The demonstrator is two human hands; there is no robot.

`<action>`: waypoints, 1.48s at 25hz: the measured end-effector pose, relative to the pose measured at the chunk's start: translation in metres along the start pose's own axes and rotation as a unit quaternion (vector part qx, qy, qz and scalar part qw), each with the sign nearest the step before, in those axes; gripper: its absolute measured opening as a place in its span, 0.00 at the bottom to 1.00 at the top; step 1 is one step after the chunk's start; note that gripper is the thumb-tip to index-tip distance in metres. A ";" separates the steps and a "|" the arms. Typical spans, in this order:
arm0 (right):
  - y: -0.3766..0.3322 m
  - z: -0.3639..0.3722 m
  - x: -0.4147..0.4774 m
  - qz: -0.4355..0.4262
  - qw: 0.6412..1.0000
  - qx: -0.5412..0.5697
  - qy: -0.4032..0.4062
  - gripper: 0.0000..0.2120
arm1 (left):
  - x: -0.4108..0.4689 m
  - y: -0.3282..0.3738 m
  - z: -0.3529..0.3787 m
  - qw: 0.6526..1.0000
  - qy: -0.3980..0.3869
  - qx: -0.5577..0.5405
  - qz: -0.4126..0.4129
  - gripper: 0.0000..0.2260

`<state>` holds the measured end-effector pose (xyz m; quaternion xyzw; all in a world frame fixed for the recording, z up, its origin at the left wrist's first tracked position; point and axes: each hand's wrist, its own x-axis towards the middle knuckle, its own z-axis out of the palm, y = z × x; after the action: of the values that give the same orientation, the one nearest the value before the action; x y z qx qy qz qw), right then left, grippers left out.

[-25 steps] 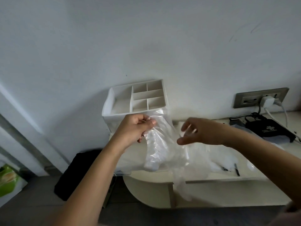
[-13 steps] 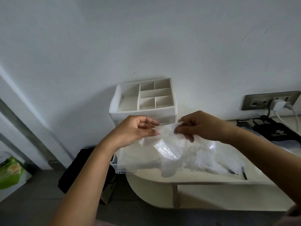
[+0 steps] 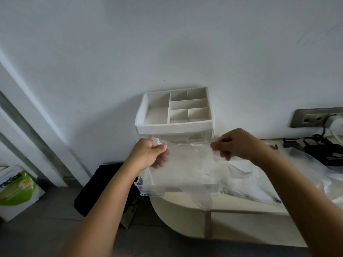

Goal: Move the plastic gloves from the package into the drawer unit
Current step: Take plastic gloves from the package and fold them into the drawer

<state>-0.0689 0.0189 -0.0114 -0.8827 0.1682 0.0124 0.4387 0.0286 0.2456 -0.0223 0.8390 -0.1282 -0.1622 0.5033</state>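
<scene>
Two bare forearms reach in from the bottom edge. The left hand [image 3: 150, 154] has its fingers curled and its thumb pressed down, pinching the upper left corner of the plastic gloves [image 3: 189, 164]. The right hand [image 3: 235, 145] pinches the upper right corner between thumb and fingertips. The thin clear film is spread out flat between the hands (whether it is one glove or several I cannot tell), and its lower end hangs past the front edge of the table [image 3: 185, 216]. Right under the film is a clear drawer [image 3: 143, 186], pulled out so that it juts over the table's rounded end. On the floor to the left are a black bag [image 3: 96, 184] and, further left, a green and white bag [image 3: 16, 190]. To the right, on the tabletop, lies the package [image 3: 315, 179], a crumpled translucent bag. Behind the hands stands the drawer unit [image 3: 174, 127], white, with a divided tray on top, set against the wall [image 3: 167, 43]. Further right, a black charger [image 3: 332, 154] lies below a grey wall socket [image 3: 311, 118] with a white plug in it.
</scene>
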 end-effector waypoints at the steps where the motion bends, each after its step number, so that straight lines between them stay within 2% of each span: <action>1: 0.004 0.006 -0.001 -0.002 0.997 -0.011 0.074 0.11 | 0.004 -0.004 0.000 1.000 0.017 0.004 -0.010 0.12; 2: 0.005 0.013 -0.004 -0.019 0.986 -0.032 0.163 0.11 | 0.007 -0.008 0.001 0.999 0.032 0.007 -0.018 0.13; 4: 0.000 0.033 -0.017 -0.116 0.938 -0.062 0.322 0.07 | 0.011 -0.012 0.003 0.998 0.051 0.025 -0.022 0.13; 5: -0.007 0.043 -0.024 -0.177 0.925 -0.058 0.332 0.05 | 0.012 -0.014 0.005 0.997 0.056 0.048 -0.017 0.14; 6: -0.015 0.054 -0.028 -0.230 0.928 -0.053 0.288 0.04 | 0.014 -0.017 0.006 0.995 0.063 0.082 -0.007 0.15; 7: -0.023 0.064 -0.030 -0.271 0.938 -0.053 0.210 0.06 | 0.016 -0.018 0.007 0.990 0.072 0.125 0.003 0.16; 9: -0.033 0.082 -0.024 -0.312 0.944 -0.085 0.068 0.13 | 0.017 -0.018 0.008 0.974 0.092 0.209 0.016 0.16; 10: -0.035 0.089 -0.018 -0.316 0.942 -0.103 0.033 0.16 | 0.017 -0.019 0.008 0.966 0.099 0.237 0.029 0.15; 14: -0.025 0.098 0.004 -0.214 0.956 -0.197 -0.035 0.22 | 0.018 -0.025 0.007 0.958 0.113 0.256 0.058 0.12; 18: -0.010 0.101 0.018 -0.115 0.952 -0.267 -0.093 0.38 | 0.019 -0.030 0.009 0.926 0.148 0.337 0.084 0.11; 20: -0.006 0.108 0.026 -0.088 0.944 -0.299 -0.110 0.40 | 0.014 -0.027 0.011 0.916 0.170 0.353 0.085 0.10; 22: -0.005 0.115 0.031 -0.071 0.939 -0.315 -0.120 0.41 | 0.004 -0.016 0.010 0.892 0.216 0.388 0.087 0.08; 24: -0.007 0.117 0.033 -0.055 0.940 -0.313 -0.120 0.41 | -0.007 -0.005 0.010 0.879 0.252 0.387 0.121 0.08; 26: -0.009 0.117 0.034 -0.040 0.943 -0.307 -0.124 0.41 | -0.016 0.003 0.019 0.915 0.208 0.313 0.146 0.05; 28: -0.010 0.119 0.034 -0.034 0.947 -0.291 -0.132 0.40 | -0.016 0.001 0.035 0.945 0.090 0.289 0.125 0.06; 31: -0.012 0.117 0.031 -0.053 0.953 -0.265 -0.134 0.38 | 0.009 -0.021 0.049 0.929 -0.064 0.362 0.041 0.16; 34: -0.012 0.113 0.029 -0.073 0.972 -0.198 -0.108 0.36 | 0.037 -0.044 0.050 0.919 -0.078 0.386 -0.022 0.24; 37: -0.009 0.109 0.034 0.006 0.998 -0.046 -0.048 0.36 | 0.045 -0.052 0.054 0.908 -0.087 0.406 -0.049 0.39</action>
<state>-0.0204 0.0993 -0.0777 -0.8994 0.1511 0.0650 0.4049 0.0507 0.2094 -0.0987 0.9588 -0.1846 -0.1927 0.0976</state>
